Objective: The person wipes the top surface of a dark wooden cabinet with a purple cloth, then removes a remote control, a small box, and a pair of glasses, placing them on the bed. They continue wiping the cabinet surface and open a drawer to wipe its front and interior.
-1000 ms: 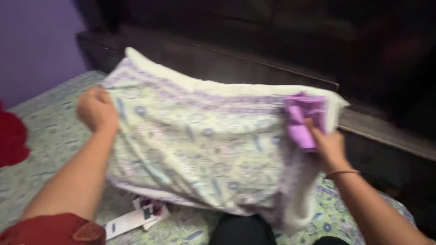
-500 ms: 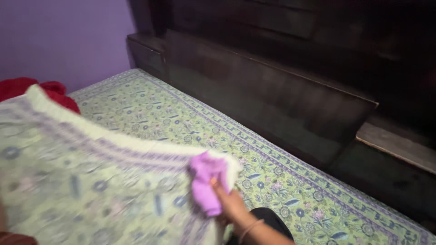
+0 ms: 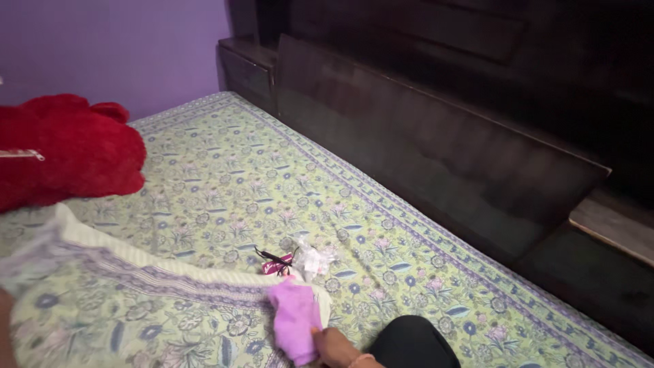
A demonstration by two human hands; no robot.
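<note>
A pillow in a green flowered cover (image 3: 136, 313) lies low at the bottom left on the bed. My right hand (image 3: 334, 349) grips its near right corner together with a small purple cloth (image 3: 295, 326). Only a sliver of my left forearm (image 3: 5, 330) shows at the left edge, against the pillow; the hand itself is out of frame. Just beyond the purple cloth, a small dark and pink item (image 3: 276, 262) and a crumpled clear wrapper (image 3: 313, 259) lie on the sheet.
The bed carries a green flowered sheet (image 3: 225, 170). A big red plush toy (image 3: 65, 150) sits at the left. A dark wooden headboard (image 3: 436, 150) runs along the bed's far side, with a purple wall (image 3: 116, 48) behind. My dark-clad knee (image 3: 412, 344) is at the bottom.
The pillow came down and to the left, away from the headboard, and now rests on the bed. The small items on the sheet are uncovered. My left hand left the frame.
</note>
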